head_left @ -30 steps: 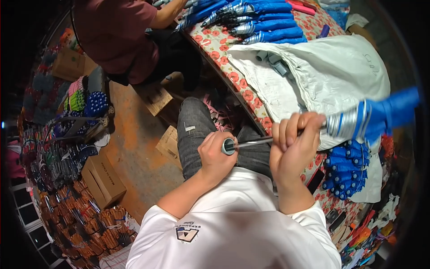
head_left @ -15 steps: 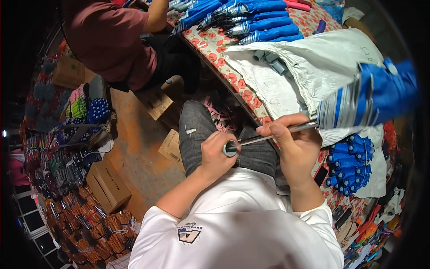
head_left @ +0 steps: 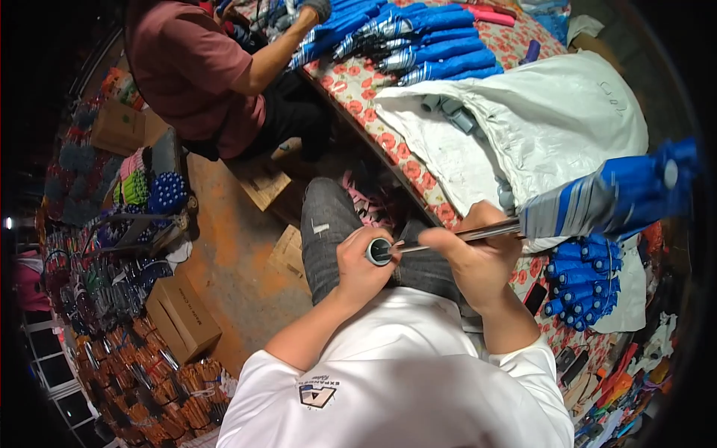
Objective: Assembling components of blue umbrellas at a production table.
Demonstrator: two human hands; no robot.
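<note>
My left hand (head_left: 361, 263) is wrapped round a hollow grey umbrella handle (head_left: 379, 252), its round open end facing up. In my right hand (head_left: 484, 257) is the metal shaft (head_left: 482, 232) of a blue umbrella (head_left: 579, 203), pinched between thumb and fingers. The shaft's tip lies right at the handle's opening; I cannot tell whether it is inside. The folded blue canopy with silver edging points to the right, its far end blurred. Several more grey handles (head_left: 457, 116) show in the mouth of a white sack (head_left: 553, 104) on the table.
Folded blue umbrellas (head_left: 441, 45) lie on the flowered tablecloth (head_left: 396, 153). A tied blue bundle (head_left: 584, 284) is at my right. At the far left sits a person in a red shirt (head_left: 187, 67). A cardboard box (head_left: 183, 317) and brown bundles (head_left: 142, 381) fill the left floor.
The umbrella's canopy end has dipped lower, and the handle's opening has turned more upward. My right hand has shifted slightly left. The other person's gloved hand has come into view over the umbrellas.
</note>
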